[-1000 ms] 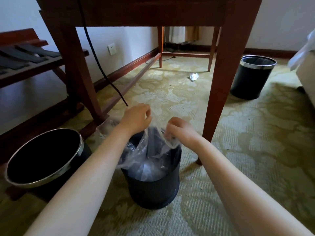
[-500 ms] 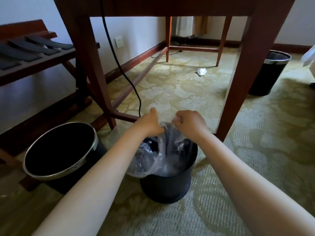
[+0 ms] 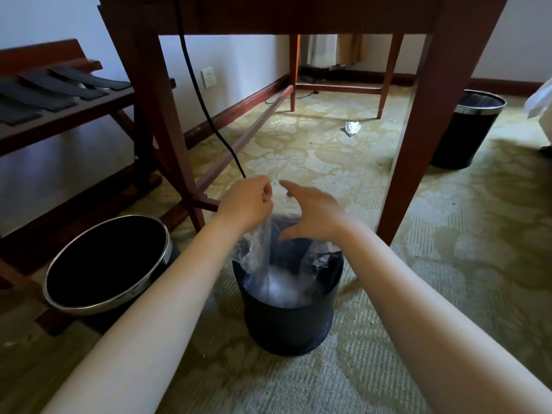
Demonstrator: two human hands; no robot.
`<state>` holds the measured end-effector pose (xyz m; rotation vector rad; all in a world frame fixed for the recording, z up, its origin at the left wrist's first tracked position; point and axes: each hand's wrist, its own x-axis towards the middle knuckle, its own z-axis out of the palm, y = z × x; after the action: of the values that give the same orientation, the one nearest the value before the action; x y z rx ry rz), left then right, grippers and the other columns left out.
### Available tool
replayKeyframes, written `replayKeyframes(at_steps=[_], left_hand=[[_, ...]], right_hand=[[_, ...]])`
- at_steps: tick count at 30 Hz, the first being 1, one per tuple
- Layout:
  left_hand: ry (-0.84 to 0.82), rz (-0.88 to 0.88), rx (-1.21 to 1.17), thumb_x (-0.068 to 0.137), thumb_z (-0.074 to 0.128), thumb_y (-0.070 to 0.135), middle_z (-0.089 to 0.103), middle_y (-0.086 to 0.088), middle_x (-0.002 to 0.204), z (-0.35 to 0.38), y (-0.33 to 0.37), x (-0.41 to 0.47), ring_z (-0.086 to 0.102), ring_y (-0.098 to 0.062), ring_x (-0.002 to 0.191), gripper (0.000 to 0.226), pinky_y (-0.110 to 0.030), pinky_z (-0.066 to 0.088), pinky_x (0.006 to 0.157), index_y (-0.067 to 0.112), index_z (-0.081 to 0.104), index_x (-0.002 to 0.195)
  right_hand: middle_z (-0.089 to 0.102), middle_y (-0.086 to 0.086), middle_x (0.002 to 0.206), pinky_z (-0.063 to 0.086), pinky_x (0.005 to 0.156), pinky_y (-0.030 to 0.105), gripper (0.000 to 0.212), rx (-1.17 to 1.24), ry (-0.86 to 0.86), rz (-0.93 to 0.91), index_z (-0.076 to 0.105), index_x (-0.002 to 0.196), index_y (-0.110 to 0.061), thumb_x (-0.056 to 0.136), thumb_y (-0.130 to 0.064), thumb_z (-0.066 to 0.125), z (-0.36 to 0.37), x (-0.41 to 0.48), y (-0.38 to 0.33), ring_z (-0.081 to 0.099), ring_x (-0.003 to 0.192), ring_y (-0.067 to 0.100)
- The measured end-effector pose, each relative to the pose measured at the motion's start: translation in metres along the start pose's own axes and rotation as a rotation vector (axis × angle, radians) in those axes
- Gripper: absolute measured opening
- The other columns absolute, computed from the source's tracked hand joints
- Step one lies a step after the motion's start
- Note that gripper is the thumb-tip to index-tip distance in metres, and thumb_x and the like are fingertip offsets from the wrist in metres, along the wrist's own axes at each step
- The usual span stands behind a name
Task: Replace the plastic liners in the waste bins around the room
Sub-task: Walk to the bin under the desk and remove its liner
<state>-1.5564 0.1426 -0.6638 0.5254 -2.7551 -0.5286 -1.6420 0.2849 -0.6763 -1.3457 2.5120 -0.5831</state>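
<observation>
Head view, floor level beside a wooden desk. Small dark bin (image 3: 288, 312) stands upright on the patterned carpet (image 3: 448, 264), just in front of the desk's near right leg (image 3: 418, 138). A clear plastic liner (image 3: 263, 249) sits partly inside it, its top edge pulled up above the rim, the lower part bunched down in the bin.

Left hand (image 3: 246, 203) is above the bin's far-left rim, fingers (image 3: 267, 191) curled closed, pinching the liner's upper edge; the plastic hangs down from that grip into the bin. Right hand (image 3: 313, 213) is just beside it to the right, over the bin mouth, fingers spread wide with thumb apart from the rest. The liner's raised edge lies between thumb and fingers, but cannot tell if the right hand actually touches it; no closed grip seen.

A second bin (image 3: 107, 264), dark with a metal rim, sits tilted to the left, near the first one, no liner visible inside. A third bin (image 3: 466, 130) with a metal rim stands upright well apart, beyond the desk leg on the right. Crumpled white scrap (image 3: 353, 127) lies on the carpet under the desk. Black cable (image 3: 206, 109) hangs down toward the left hand. Luggage rack (image 3: 59, 109) at left against the wall.
</observation>
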Motion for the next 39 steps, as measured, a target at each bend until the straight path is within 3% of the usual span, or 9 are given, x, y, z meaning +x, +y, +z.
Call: replayKeyframes(at_steps=[5,9,15,19,24,28,30,35,39], left_hand=[[0.052,-0.121,-0.317,0.081,0.067,0.013,0.059,0.003,0.077,-0.004,0.003,-0.001,0.06,-0.016,0.075,0.016,-0.025,0.046,0.065,0.022,0.053,0.083],[-0.209,-0.189,-0.34,0.073,0.076,0.049,0.057,0.001,0.114,-0.019,-0.007,-0.006,0.057,-0.016,0.104,0.065,-0.026,0.045,0.081,0.018,0.049,0.124],[-0.742,-0.26,-0.081,0.061,0.084,0.053,0.038,0.003,0.14,-0.011,-0.019,-0.023,0.047,-0.022,0.124,0.11,-0.036,0.045,0.097,0.026,0.019,0.145],[-0.379,-0.148,-0.012,0.088,0.061,0.019,0.053,-0.006,0.086,-0.002,-0.017,-0.015,0.053,-0.02,0.076,0.014,-0.025,0.038,0.057,0.01,0.051,0.089],[0.015,-0.067,-0.207,0.086,0.061,0.015,0.052,0.004,0.078,-0.011,-0.01,-0.005,0.049,-0.013,0.073,0.008,-0.025,0.04,0.063,0.016,0.053,0.087],[0.13,-0.016,-0.476,0.081,0.069,0.012,0.057,0.004,0.08,-0.006,0.003,-0.008,0.053,-0.007,0.074,0.026,-0.019,0.043,0.064,0.02,0.049,0.096],[0.113,0.029,-0.592,0.08,0.072,0.013,0.062,0.008,0.085,-0.006,0.002,-0.009,0.057,-0.004,0.081,0.035,-0.017,0.041,0.07,0.022,0.049,0.105],[-0.194,-0.075,-0.597,0.064,0.087,0.037,0.028,0.006,0.149,-0.008,-0.031,-0.012,0.03,-0.01,0.135,0.111,-0.027,0.037,0.101,0.03,0.015,0.148],[-0.47,-0.014,-0.628,0.07,0.084,0.027,0.045,0.014,0.137,0.014,-0.024,-0.02,0.041,0.013,0.123,0.085,-0.014,0.036,0.101,0.027,0.036,0.139]], right_hand=[[0.064,-0.004,0.097,0.049,0.079,0.032,0.049,0.322,-0.121,0.045,0.059,0.111,-0.021,0.072,-0.04,0.081,0.033,-0.003,-0.01,0.06,0.089,0.016],[0.043,0.001,0.061,0.033,0.059,0.032,0.038,0.389,0.078,0.137,0.043,0.061,-0.018,0.089,-0.031,0.065,0.036,0.002,-0.007,0.04,0.057,0.016],[0.046,-0.001,0.062,0.036,0.057,0.03,0.038,0.299,0.251,0.317,0.04,0.062,-0.018,0.093,-0.029,0.06,0.029,0.008,0.009,0.042,0.056,0.015],[0.051,-0.001,0.072,0.041,0.061,0.029,0.011,0.447,0.246,0.242,0.055,0.08,-0.021,0.087,-0.015,0.062,0.023,0.01,0.007,0.05,0.064,0.016],[0.058,0.0,0.092,0.051,0.073,0.03,0.059,0.598,-0.014,0.08,0.048,0.13,-0.032,0.079,-0.027,0.078,0.012,0.006,0.0,0.059,0.08,0.015],[0.049,-0.008,0.068,0.033,0.055,0.019,0.021,0.467,0.055,-0.02,0.057,0.086,-0.024,0.083,-0.036,0.074,0.026,0.008,-0.016,0.043,0.059,0.006],[0.04,-0.007,0.055,0.029,0.051,0.023,0.034,0.452,0.094,-0.01,0.048,0.064,-0.019,0.089,-0.032,0.067,0.031,0.011,-0.016,0.035,0.048,0.007],[0.054,0.001,0.066,0.041,0.059,0.029,0.025,0.502,0.171,0.134,0.053,0.069,-0.012,0.087,-0.022,0.067,0.013,0.012,-0.012,0.05,0.06,0.014],[0.054,-0.003,0.074,0.037,0.056,0.023,0.024,0.343,0.124,0.071,0.051,0.074,-0.018,0.088,-0.027,0.068,-0.001,0.009,-0.018,0.049,0.066,0.011]])
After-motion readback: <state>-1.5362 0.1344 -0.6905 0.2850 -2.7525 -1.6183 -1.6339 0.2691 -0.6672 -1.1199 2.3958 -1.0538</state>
